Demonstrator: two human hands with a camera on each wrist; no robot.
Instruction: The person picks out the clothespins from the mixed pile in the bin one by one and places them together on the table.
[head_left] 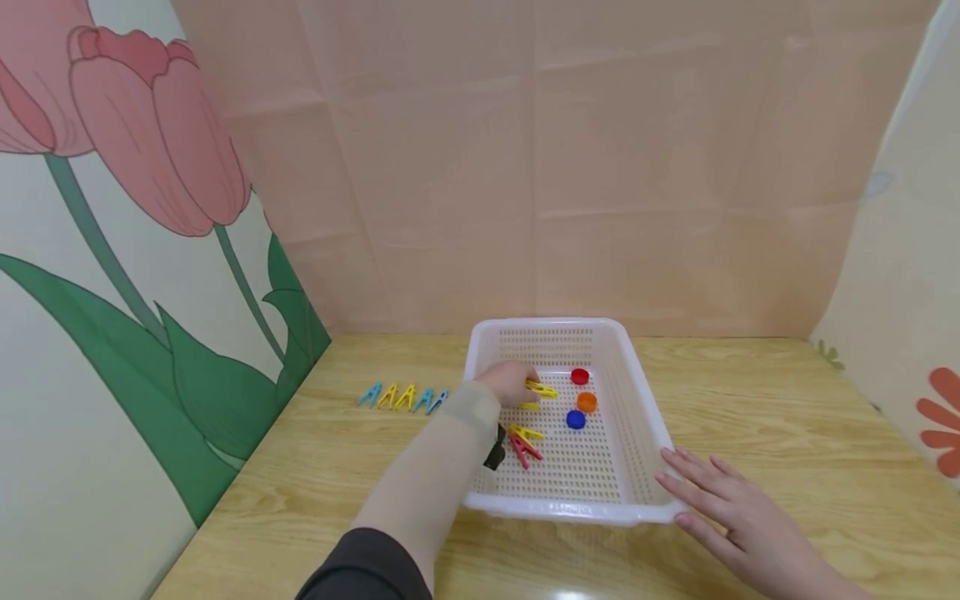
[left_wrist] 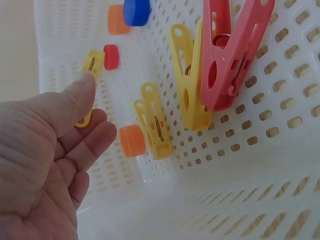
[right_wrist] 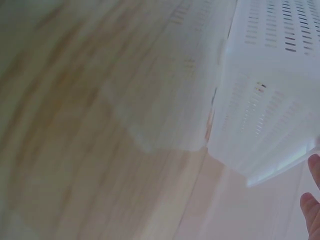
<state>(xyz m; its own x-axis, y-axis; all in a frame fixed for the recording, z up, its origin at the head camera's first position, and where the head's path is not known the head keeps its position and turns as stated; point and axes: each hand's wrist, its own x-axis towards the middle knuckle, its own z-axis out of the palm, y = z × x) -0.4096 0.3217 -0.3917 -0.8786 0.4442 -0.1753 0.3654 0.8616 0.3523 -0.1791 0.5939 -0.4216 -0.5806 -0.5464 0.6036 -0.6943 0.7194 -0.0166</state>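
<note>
My left hand (head_left: pixel 510 383) reaches into a white perforated basket (head_left: pixel 551 510) and pinches a yellow clothespin (left_wrist: pixel 93 64) between thumb and fingers. Below that hand, on the basket floor, lies another yellow clothespin (left_wrist: pixel 156 122). Nearer me, a yellow clothespin (left_wrist: pixel 186 75) and a red clothespin (left_wrist: pixel 232 55) overlap. Red (head_left: pixel 580 377), orange (head_left: pixel 587 402) and blue (head_left: pixel 576 419) round caps sit to the right inside; the left wrist view also shows a second orange cap (left_wrist: pixel 132 140). My right hand (head_left: pixel 738 521) touches the basket's near right corner with extended fingers.
Several blue and yellow clothespins (head_left: pixel 406 397) stand in a row on the wooden table (head_left: pixel 300 467), left of the basket. A pinkish sheet (head_left: pixel 570 167) covers the wall behind, and a wall with painted tulips (head_left: pixel 135 125) rises at left.
</note>
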